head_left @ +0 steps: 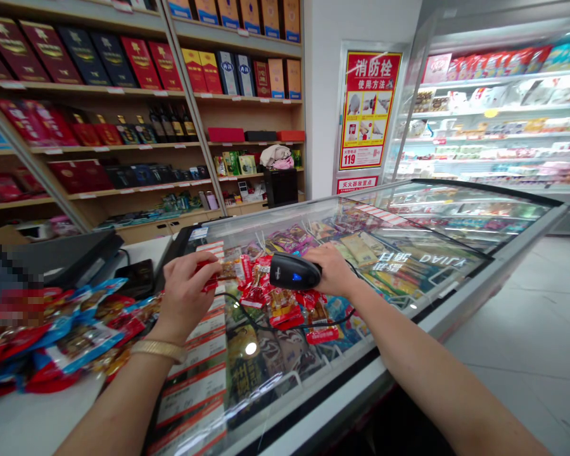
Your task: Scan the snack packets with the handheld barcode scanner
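Note:
My right hand [330, 269] is wrapped round the handle of a black barcode scanner [289, 272], whose head points left and shows a small blue light. Facing it, my left hand [190, 288] pinches a small red snack packet [228, 269] with a clear window. Beneath the scanner, several red snack packets [285, 307] lie in a pile on the glass lid of a chest freezer [308, 396]. The scanner's black cable [251, 320] loops over the glass around the pile.
Left of the freezer, a counter [52, 415] bears a heap of red and blue snack packets [85, 329], a dark device [140, 275] and a monitor or terminal. Behind are shelves of boxes [118, 60]; a refrigerated display [498, 120] stands at right beyond tiled floor.

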Demonstrator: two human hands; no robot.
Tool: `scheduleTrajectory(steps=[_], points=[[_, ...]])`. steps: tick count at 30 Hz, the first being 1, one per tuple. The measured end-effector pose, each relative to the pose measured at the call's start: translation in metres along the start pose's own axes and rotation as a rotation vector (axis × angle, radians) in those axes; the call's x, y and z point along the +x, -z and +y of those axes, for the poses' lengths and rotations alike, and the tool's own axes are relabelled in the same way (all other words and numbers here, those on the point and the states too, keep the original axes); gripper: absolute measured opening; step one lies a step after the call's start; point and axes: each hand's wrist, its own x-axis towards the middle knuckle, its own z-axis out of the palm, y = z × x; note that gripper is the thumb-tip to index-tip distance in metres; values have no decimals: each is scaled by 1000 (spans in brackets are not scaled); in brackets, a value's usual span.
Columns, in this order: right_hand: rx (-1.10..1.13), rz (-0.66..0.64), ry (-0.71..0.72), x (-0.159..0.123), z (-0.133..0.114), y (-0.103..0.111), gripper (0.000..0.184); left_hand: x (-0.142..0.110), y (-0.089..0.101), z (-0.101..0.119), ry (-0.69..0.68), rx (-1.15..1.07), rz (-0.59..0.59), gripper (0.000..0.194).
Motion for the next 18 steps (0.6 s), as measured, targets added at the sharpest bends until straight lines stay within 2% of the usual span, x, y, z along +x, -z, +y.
scheduleTrajectory(steps=[5,7,11,14,16,18], points=[[-25,152,-90,-2,11,0,24,-2,-15,14,185,-149,-36,26],[-46,218,-138,-4,18,1,24,-4,-27,24,231,-237,-103,31],[-63,324,-211,-6,28,3,24,-10,-51,42,126,-364,-368,46],[-64,324,-228,-6,31,3,20,-11,-54,50,24,-375,-560,56],[-71,310,-238,-7,31,3,20,-10,-49,52,23,-371,-636,75],[-76,304,-241,-7,31,2,23,-9,-42,50,58,-370,-660,104]])
